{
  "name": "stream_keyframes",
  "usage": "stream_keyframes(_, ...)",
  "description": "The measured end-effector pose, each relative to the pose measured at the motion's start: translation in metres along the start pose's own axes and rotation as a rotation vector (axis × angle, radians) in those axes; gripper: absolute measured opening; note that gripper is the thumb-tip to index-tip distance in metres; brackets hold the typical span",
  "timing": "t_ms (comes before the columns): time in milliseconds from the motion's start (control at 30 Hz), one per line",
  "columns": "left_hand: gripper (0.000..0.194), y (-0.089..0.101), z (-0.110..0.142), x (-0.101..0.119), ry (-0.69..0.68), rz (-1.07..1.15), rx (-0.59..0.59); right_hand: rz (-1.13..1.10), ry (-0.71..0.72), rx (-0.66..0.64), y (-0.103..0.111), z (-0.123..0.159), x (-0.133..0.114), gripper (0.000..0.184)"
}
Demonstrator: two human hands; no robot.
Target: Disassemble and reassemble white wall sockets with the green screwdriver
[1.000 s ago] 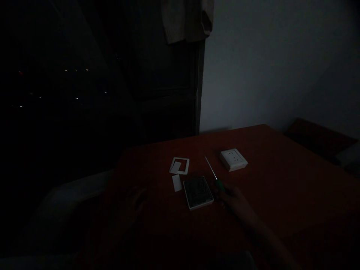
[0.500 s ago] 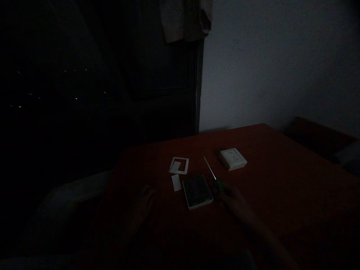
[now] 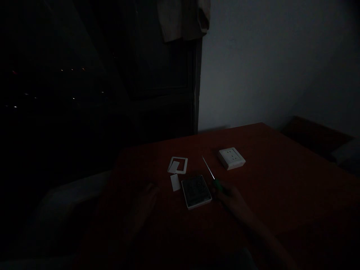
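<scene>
One screwdriver (image 3: 208,168), probably light, rigid; best held by its green handle (image 3: 217,184), where right hand (image 3: 234,201) grips. Left hand (image 3: 147,198) fingers: can't tell.

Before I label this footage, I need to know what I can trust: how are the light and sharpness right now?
Head view: very dim overall; the left hand nearly melts into the dark; the shaft of the screwdriver shows a thin bright glint; detail inside the open box is lost; the white socket unit reads clearest, though its edges look slightly soft.
</scene>
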State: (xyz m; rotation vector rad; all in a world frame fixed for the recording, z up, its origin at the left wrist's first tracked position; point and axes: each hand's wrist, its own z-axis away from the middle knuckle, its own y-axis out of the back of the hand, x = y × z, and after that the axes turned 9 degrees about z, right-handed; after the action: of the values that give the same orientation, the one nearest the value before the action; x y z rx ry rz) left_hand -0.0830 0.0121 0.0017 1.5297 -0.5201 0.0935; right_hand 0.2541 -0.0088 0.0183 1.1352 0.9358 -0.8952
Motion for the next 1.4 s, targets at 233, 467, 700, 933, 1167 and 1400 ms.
stream_keyframes(233, 0.035, 0.009, -0.007, 0.006, -0.025, -0.022, -0.040, 0.000, -0.006, -0.007, -0.001, 0.000, 0.001, 0.030)
stream_keyframes(467, 0.031, 0.018, -0.015, 0.016, -0.006, -0.003, -0.047, -0.039, -0.010, 0.004, -0.001, 0.001, 0.001, 0.031)
stream_keyframes(700, 0.015, 0.032, -0.020, 0.055, -0.041, 0.304, 0.131, -0.027, 0.034, 0.005, -0.001, 0.001, 0.004, 0.029)
stream_keyframes(933, 0.012, 0.015, -0.032, 0.117, -0.140, 0.664, 0.052, -0.031, 0.021, 0.025, -0.002, 0.000, 0.005, 0.027)
stream_keyframes(1167, 0.017, -0.002, -0.055, 0.145, -0.257, 0.516, -0.007, -0.048, 0.028, 0.040, -0.003, 0.001, 0.005, 0.028)
stream_keyframes(1400, 0.019, -0.007, -0.062, 0.147, -0.318, 0.373, -0.039, -0.084, 0.054, 0.042, -0.005, -0.001, 0.010, 0.027)
